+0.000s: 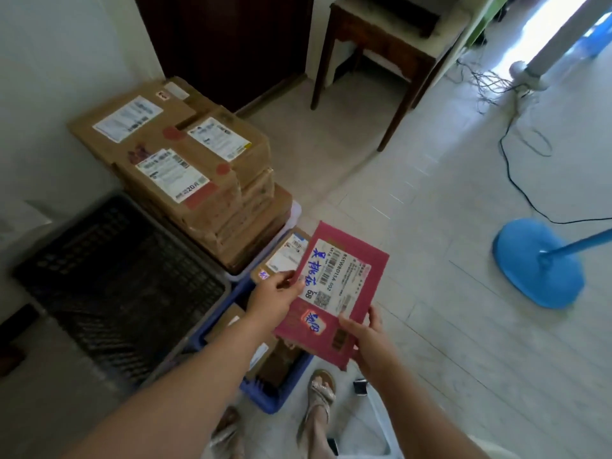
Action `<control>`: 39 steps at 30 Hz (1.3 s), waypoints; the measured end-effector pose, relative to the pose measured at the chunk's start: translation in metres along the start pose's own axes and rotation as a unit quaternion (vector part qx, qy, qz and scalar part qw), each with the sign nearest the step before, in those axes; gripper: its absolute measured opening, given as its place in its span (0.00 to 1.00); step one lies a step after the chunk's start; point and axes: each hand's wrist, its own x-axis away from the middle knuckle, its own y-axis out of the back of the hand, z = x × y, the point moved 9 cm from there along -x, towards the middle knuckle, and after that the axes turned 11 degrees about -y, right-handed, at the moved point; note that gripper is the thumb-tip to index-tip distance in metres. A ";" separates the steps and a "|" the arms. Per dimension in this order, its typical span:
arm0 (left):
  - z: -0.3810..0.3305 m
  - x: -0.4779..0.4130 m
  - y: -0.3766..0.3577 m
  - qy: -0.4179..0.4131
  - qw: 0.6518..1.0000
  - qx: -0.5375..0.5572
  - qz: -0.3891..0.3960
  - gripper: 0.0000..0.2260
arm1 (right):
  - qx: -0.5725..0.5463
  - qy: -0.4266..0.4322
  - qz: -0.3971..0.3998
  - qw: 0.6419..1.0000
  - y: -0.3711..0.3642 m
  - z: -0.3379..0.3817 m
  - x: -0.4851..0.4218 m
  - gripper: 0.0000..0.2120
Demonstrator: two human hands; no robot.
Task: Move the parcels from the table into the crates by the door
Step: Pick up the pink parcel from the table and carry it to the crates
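- Two grips are sharing one pink parcel (pixel 334 286), which we are holding tilted in the air, partly over the blue crate (pixel 275 400) and partly over the floor.
- We are pinching its left edge with the left grip (pixel 276 294), thumb on top, and its near corner with the right grip (pixel 366 341).
- We are holding it by the edges only. If either pinch is loosening, we judge it could be sliding out and landing on the floor by the sandalled foot (pixel 319 392).
- Brown parcels (pixel 281 357) are crowding the blue crate, so a careless drop could leave this one perched on the rim.
- Stacked cardboard boxes (pixel 185 167) are standing tall just beside, and a nudge could topple them.
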 end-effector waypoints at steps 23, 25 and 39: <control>0.144 -0.178 -0.058 -0.166 0.821 -0.546 -0.003 0.19 | 0.049 -0.062 -0.101 0.992 0.048 -0.067 -0.261 0.13; 0.149 -0.180 -0.060 -0.161 0.829 -0.535 0.009 0.21 | 0.061 -0.069 -0.113 0.989 0.050 -0.065 -0.270 0.14; 0.134 -0.162 -0.048 -0.128 0.849 -0.510 0.041 0.26 | 0.206 -0.088 -0.199 0.954 0.057 -0.031 -0.241 0.14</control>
